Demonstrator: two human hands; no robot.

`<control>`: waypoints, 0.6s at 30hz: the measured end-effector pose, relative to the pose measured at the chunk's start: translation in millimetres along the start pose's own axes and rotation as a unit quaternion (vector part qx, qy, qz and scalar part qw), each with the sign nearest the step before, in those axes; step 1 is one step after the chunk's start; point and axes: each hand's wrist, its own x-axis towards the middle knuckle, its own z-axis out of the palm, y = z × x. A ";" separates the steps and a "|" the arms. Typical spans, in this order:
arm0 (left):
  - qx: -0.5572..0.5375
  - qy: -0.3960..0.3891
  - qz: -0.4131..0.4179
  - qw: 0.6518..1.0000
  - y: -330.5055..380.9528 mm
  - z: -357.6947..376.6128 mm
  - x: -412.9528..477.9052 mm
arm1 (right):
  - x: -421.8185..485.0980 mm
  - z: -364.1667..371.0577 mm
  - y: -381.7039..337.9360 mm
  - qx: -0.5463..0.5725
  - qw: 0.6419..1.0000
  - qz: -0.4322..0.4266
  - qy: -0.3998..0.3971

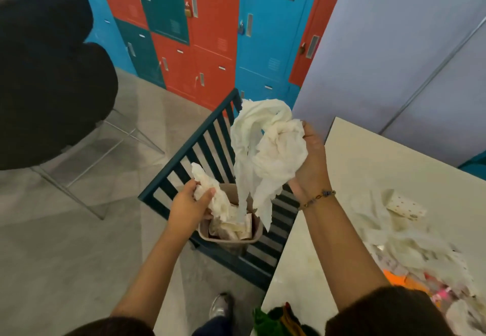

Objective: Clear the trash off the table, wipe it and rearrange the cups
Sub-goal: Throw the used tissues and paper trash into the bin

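Observation:
My right hand [311, 162] grips a big bundle of crumpled white paper towel [265, 149] held up above a small beige waste bin [228, 239]. A strip of that paper hangs down into the bin. My left hand [188, 205] holds a smaller wad of white tissue [210, 191] at the bin's left rim. The bin holds crumpled paper. To the right lies the pale table [373, 167], with more white tissue trash [410, 243] and a dotted paper cup [406, 208] lying on its side.
The bin stands on a dark teal slatted bench [200, 149] beside the table. Orange and pink scraps [399, 278] lie at the table's near right. A black chair [50, 78] stands at left on grey floor. Coloured lockers [210, 20] and a lilac partition [394, 46] stand behind.

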 end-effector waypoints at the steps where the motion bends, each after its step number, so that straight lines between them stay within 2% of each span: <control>1: 0.001 -0.007 -0.012 1.000 -7.6 -1.6 8.7 | 7.7 6.0 13.7 0.004 1.000 0.016 0.002; 4: 0.022 -0.022 -0.047 0.998 -26.5 -2.1 25.6 | 15.9 11.7 55.4 -0.031 0.997 0.068 0.010; 7: 0.046 -0.043 -0.062 0.996 -47.5 0.4 34.1 | 23.2 3.7 105.3 -0.096 0.991 0.085 0.031; 11: 0.076 -0.061 -0.082 0.992 -66.2 5.4 40.0 | 33.6 -8.8 170.4 -0.234 0.959 0.159 0.026; 13: 0.088 -0.077 -0.096 0.988 -73.0 9.4 45.1 | 39.4 -16.8 197.9 -0.304 0.928 0.215 -0.008; 16: 0.106 -0.101 -0.098 0.984 -77.6 18.9 53.8 | 37.2 -28.3 228.6 -0.460 0.828 0.286 -0.145; 17: 0.117 -0.109 -0.099 0.982 -76.9 23.1 56.7 | 35.8 -31.1 233.5 -0.499 0.801 0.288 -0.166; 18: 0.131 -0.120 -0.098 0.979 -76.0 27.8 59.4 | 33.7 -31.7 230.3 -0.519 0.789 0.283 -0.169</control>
